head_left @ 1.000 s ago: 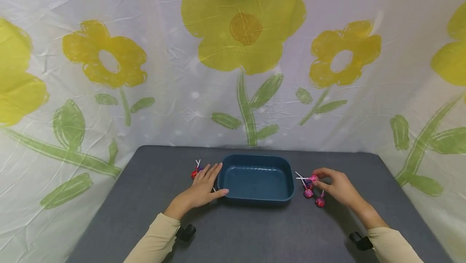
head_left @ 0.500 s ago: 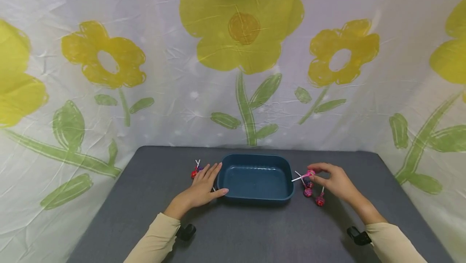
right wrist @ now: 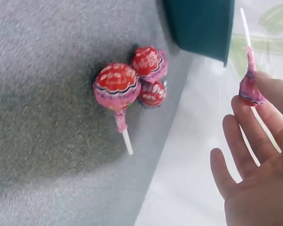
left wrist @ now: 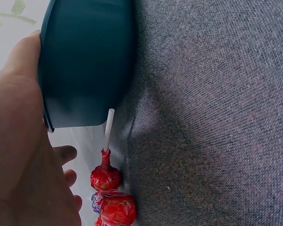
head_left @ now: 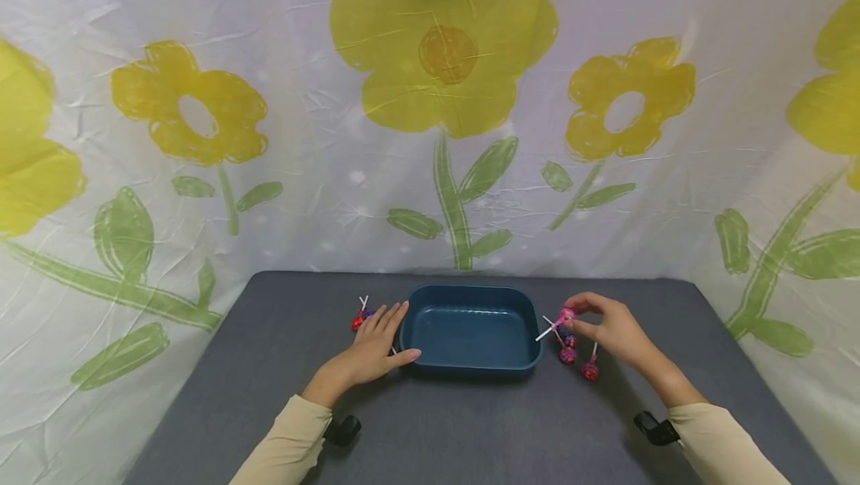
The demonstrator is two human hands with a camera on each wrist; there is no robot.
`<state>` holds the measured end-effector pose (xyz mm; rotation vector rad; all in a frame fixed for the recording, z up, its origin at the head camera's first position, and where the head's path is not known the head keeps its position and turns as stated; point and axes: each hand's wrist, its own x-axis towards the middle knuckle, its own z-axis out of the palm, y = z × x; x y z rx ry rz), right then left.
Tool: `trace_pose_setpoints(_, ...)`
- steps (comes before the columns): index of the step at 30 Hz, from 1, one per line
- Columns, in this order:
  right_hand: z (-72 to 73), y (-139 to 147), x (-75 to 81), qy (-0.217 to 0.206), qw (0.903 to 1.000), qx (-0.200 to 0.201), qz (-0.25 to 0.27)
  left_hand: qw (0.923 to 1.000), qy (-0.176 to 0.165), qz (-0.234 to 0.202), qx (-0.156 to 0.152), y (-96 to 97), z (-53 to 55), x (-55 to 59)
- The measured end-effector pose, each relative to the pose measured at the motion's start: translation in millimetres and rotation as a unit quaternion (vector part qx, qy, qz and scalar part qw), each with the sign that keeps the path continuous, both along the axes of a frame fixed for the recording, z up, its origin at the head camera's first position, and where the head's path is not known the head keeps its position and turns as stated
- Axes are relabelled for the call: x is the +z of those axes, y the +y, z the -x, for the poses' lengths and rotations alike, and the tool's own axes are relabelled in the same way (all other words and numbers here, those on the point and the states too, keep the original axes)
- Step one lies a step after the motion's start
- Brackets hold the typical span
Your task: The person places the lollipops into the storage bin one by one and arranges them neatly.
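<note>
- Gray surface (head_left: 497,433).
- Teal bin (head_left: 470,332), standing on it.
- Left hand (head_left: 372,347): grip slack, fingers extended, touching bin's left end.
- Right hand (head_left: 614,328): grip pinching pink lollipop (head_left: 566,315), raised beside bin's right end.
- Right-side lollipops (right wrist: 117,87): three, on surface.
- Left-side lollipops (left wrist: 118,209): partly hidden, count uncertain.

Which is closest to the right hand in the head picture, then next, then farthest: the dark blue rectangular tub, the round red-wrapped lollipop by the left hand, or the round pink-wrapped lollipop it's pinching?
From the right hand:
1. Pink-wrapped lollipop: right in its grip.
2. Blue tub: to its left.
3. Red-wrapped lollipop: past the tub, by the left hand.
</note>
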<state>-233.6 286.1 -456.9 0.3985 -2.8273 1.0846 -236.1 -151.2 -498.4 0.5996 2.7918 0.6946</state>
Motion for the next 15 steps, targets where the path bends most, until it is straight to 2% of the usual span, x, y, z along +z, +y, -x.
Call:
trace_pose_setpoints(8,3.3,-5.0,0.5,-0.009,0.9989,0.004,0.045,1.0000,0.000,-0.009,-0.002,-0.4,0.6,-0.7)
trace_pose_setpoints(15,5.6,-11.1,2.6,-0.020,0.9980,0.007,0.059,1.0000,-0.007,-0.005,-0.001,0.1,0.5,-1.2)
